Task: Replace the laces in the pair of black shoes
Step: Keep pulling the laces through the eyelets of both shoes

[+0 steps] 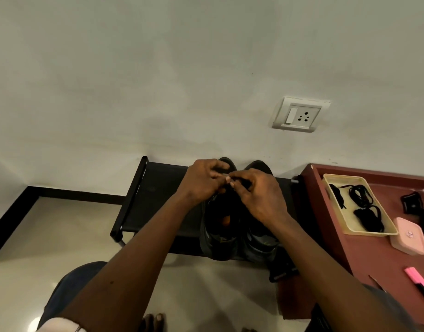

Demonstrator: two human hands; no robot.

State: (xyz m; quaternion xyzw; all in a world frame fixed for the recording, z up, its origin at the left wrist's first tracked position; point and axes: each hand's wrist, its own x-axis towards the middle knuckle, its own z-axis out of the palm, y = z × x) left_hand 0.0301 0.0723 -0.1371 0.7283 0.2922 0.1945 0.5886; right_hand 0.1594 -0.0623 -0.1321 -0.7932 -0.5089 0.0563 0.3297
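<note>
Black shoes (pixel 219 243): head view, pair side by side on shoe rack (pixel 156 200). Left hand (pixel 201 180) and right hand (pixel 259 195) meet over the left-side shoe, fingers curled, pinching a barely discernible dark lace (pixel 238 186). Spare laces (pixel 364 204) lie in tray (pixel 335 180) on counter (pixel 373 255).

Two bare arms reach forward, hands meeting at the fingertips.
The left hand (pixel 201 182) and the right hand (pixel 260 197) sit knuckles-up and close together. Their fingers are curled, and thumbs and forefingers pinch a dark lace (pixel 241 186) between them. Both forearms stretch up from the lower edge of the view and converge towards the wrists.
</note>
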